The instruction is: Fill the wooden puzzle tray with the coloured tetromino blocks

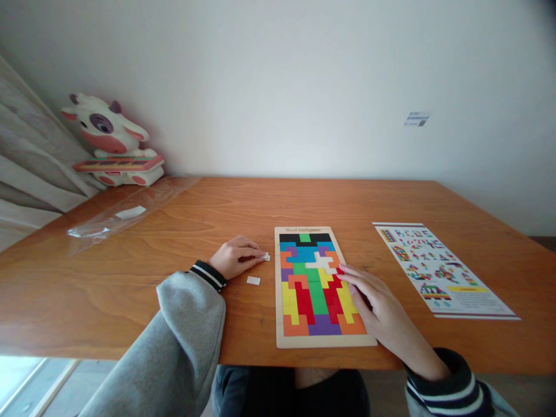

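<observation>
Colourful block-shaped pieces fill most of a wooden tray puzzle (280, 339) in front of me. A pale patch shows at its upper middle right. Left of the board, my left hand (237, 256) has its fingertips closed on a small white piece (266, 256) at the tabletop. One white rectangular piece (253, 281) lies flat just below that hand. My right hand (373, 298) rests along the board's right side, fingers stretched out and fingertips at the red and pale area. Whether it presses on a piece cannot be seen.
A printed pattern sheet (447, 272) lies right of the board. At the far left corner stands a cow-shaped toy keyboard (119, 142), with a clear plastic bag (104, 223) before it. A curtain (30, 156) hangs left of the wooden table (143, 313); a wall closes off the back.
</observation>
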`<move>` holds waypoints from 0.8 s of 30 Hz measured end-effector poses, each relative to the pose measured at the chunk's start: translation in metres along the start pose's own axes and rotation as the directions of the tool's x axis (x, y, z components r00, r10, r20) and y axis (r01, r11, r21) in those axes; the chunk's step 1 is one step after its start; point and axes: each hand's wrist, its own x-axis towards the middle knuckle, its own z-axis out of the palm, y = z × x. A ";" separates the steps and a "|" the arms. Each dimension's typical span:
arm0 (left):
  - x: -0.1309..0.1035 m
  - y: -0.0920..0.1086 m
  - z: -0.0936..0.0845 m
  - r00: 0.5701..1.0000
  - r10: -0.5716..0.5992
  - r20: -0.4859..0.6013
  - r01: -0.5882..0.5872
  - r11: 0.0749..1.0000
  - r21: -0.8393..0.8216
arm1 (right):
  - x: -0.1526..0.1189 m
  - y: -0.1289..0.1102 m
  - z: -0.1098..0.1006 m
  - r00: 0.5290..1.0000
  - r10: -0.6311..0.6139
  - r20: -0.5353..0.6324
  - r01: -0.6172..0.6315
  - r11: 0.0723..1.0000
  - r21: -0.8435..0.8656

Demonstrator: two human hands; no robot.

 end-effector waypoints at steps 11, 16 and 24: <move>0.003 0.007 0.005 0.999 0.028 -0.016 -0.028 0.999 -0.018 | 0.002 -0.003 -0.002 1.000 0.012 -0.016 -0.012 1.000 0.015; -0.006 0.018 -0.005 0.998 -0.036 -0.061 0.029 0.994 -0.108 | 0.002 -0.003 -0.001 1.000 0.012 -0.024 -0.011 1.000 0.024; -0.036 0.035 -0.021 1.000 -0.007 -0.028 0.001 0.980 -0.201 | 0.002 -0.002 -0.002 1.000 0.005 -0.020 -0.004 1.000 0.029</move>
